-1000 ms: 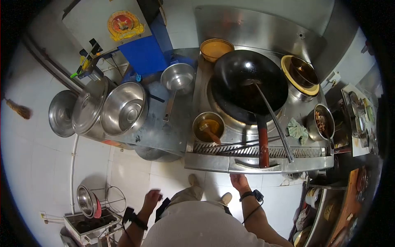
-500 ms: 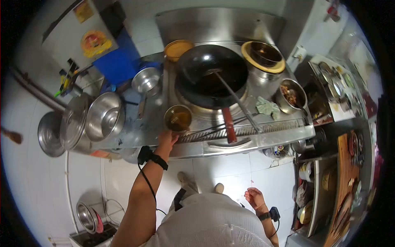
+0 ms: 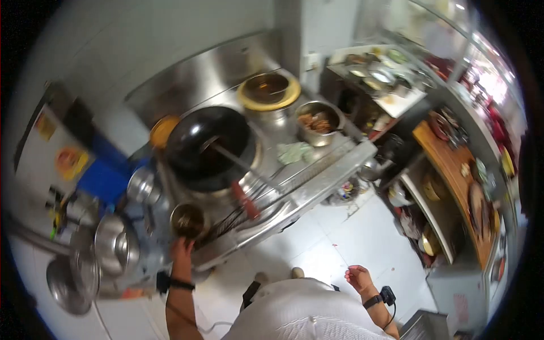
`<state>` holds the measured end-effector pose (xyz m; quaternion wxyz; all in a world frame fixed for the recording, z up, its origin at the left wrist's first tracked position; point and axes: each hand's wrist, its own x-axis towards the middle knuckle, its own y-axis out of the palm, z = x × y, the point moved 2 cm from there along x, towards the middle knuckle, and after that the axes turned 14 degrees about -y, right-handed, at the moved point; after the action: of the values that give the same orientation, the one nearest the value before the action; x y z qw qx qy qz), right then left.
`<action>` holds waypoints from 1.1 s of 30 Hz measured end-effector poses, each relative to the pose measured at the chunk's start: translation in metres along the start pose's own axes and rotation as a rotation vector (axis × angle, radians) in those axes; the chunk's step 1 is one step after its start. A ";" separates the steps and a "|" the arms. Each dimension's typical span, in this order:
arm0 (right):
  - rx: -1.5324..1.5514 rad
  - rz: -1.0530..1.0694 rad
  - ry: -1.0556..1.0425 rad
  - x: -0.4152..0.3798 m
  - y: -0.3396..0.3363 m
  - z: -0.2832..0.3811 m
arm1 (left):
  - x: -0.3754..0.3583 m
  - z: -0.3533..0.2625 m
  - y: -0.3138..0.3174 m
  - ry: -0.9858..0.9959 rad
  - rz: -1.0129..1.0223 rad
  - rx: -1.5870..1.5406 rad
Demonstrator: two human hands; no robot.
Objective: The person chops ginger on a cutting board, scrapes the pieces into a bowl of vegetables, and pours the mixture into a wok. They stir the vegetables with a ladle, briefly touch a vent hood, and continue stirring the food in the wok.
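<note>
Small steel pot (image 3: 188,220), worktop (image 3: 317,181) front edge, seven o'clock of wok (image 3: 208,148): left hand (image 3: 182,249) closed on near rim, grasp under way, steady lift next; right hand (image 3: 358,277) loosely curled, empty.

The person is wearing a white ribbed shirt, a black strap with a dangling cable on each wrist, and pale shoes.
</note>
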<state>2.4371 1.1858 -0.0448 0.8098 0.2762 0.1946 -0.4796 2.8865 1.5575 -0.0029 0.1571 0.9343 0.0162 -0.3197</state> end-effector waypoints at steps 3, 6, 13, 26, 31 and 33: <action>-0.009 -0.016 0.028 -0.010 0.025 -0.004 | -0.022 -0.020 -0.007 -0.018 0.077 0.101; 0.016 -0.019 0.041 -0.006 0.038 -0.013 | -0.050 -0.040 -0.001 -0.032 0.141 0.206; 0.026 0.024 -0.002 -0.012 0.056 -0.002 | -0.151 -0.053 0.064 -0.136 0.201 0.372; 0.135 -0.033 -0.174 0.059 -0.067 0.132 | -0.242 0.100 0.290 -0.278 0.445 0.447; 0.230 -0.160 -0.264 0.067 -0.138 0.185 | -0.249 0.180 0.417 -0.375 0.668 0.546; 0.266 -0.209 -0.281 0.071 -0.166 0.188 | -0.255 0.208 0.471 -0.386 0.723 0.577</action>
<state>2.3332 0.9548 0.0158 0.7313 0.2892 0.0425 -0.6162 2.6225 1.0650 0.1287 -0.0070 0.8092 -0.4271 -0.4035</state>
